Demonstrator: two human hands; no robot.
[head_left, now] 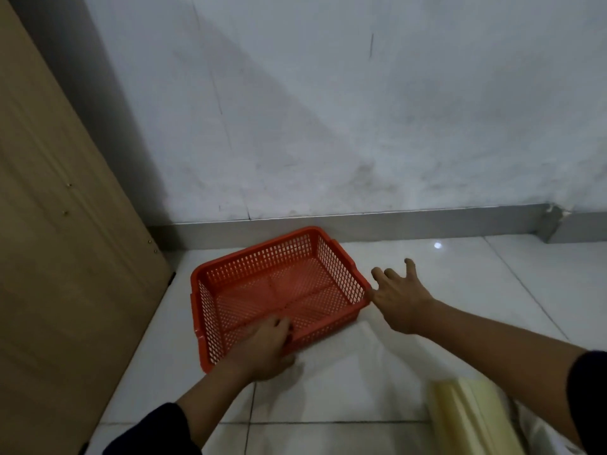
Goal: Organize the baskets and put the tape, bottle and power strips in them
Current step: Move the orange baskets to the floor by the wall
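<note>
Two hands: both reach toward one basket on a white tiled floor.
Roll: pale, translucent, nearest, at lower right.
Left hand: fingers curled over the basket's near rim, gripping it.
Right hand: fingers spread, touching the basket's right corner.
Basket: orange lattice, nothing inside, near the wall.
Panel: wooden, left.

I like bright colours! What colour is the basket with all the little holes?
The basket is orange-red all over, walls and bottom alike. The head view shows it best.
</note>
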